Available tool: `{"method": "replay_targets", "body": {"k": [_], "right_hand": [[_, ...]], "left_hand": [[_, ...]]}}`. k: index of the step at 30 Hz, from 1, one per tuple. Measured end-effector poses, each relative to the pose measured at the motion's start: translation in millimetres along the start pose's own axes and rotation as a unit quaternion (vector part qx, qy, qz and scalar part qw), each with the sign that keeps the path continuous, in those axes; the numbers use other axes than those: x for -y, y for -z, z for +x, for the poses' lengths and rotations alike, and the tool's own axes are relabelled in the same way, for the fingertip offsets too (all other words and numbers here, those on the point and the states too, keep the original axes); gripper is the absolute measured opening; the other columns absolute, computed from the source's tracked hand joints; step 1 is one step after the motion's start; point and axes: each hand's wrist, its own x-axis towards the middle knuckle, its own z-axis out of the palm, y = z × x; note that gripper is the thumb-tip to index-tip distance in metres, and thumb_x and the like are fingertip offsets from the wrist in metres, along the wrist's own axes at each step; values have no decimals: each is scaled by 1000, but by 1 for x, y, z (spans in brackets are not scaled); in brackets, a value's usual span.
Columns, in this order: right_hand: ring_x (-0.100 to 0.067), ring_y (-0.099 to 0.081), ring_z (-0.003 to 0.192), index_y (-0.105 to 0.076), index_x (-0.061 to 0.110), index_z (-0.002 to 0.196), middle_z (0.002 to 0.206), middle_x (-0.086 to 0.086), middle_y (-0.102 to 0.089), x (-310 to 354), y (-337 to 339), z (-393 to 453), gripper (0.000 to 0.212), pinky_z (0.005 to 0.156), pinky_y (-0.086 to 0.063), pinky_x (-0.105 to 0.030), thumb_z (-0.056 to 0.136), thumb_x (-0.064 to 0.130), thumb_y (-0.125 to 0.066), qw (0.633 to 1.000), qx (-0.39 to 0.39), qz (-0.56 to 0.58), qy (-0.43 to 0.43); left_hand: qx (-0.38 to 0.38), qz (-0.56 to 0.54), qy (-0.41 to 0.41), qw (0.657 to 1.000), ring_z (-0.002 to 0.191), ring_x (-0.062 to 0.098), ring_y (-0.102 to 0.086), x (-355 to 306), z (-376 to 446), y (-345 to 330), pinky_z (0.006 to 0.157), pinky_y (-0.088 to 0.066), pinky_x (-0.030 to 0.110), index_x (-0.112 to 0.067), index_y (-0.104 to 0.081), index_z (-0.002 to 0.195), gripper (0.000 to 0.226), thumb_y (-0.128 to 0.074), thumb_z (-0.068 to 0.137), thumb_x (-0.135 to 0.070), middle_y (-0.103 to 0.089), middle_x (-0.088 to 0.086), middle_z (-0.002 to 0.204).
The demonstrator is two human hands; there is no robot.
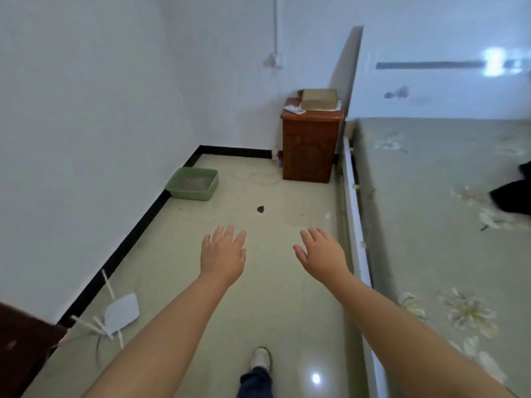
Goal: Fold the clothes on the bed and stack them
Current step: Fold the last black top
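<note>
The bed [425,196] with a pale green flowered sheet fills the right side of the head view. A dark piece of clothing [513,196] lies on it at the far right edge, mostly cut off by the frame. My left hand [222,254] and my right hand [320,254] are stretched out over the floor beside the bed, palms down, fingers spread, holding nothing. Both hands are well to the left of the clothing.
A brown wooden bedside cabinet [310,145] with a cardboard box [319,98] on top stands at the bed's head. A green plastic tray [193,183] sits by the left wall. A white router [120,313] lies on the floor near left. My foot [261,359] is below.
</note>
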Motion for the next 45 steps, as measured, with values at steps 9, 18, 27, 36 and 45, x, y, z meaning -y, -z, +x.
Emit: {"method": "replay_targets", "body": {"k": [9, 18, 27, 36, 45], "right_hand": [[-22, -42, 124, -44, 8, 131, 132, -9, -50, -159, 34, 103, 44, 98, -34, -32, 97, 35, -37, 956, -67, 45, -281], [-23, -42, 125, -42, 7, 134, 136, -10, -48, -329, 35, 125, 46, 99, -35, -31, 97, 33, -40, 847, -135, 64, -511], [-25, -43, 122, -44, 5, 131, 130, -11, -52, -485, 33, 203, 46, 96, -35, -32, 95, 33, -41, 779, -122, 59, -612], [-24, -32, 131, -37, 8, 135, 139, -8, -42, -632, -4, 311, 48, 104, -27, -33, 97, 36, -33, 710, -63, 74, -698], [-26, -31, 131, -44, 9, 131, 140, -11, -39, -781, -71, 360, 44, 97, -37, -37, 93, 31, -49, 565, -59, 132, -813]], "left_hand": [[-49, 1, -259, 965, 124, 22, -38, -120, 277, 43, 93, -35, 33, -23, -41, 133, 40, -35, 95, -30, -46, -2, 135], [-44, 6, -474, 879, 133, 23, -30, -328, 431, 37, 102, -30, 35, -23, -37, 137, 42, -33, 96, -32, -41, 0, 141], [-1, 20, -556, 831, 135, 26, -27, -494, 573, 31, 106, -26, 38, -21, -32, 140, 45, -33, 97, -33, -32, 4, 147], [67, 56, -630, 771, 132, 23, -31, -675, 716, -35, 105, -28, 36, -21, -33, 140, 46, -34, 96, -33, -34, 5, 146], [161, 64, -675, 717, 137, 29, -20, -802, 817, -160, 108, -23, 42, -18, -28, 141, 54, -36, 93, -42, -26, 11, 149]]}}
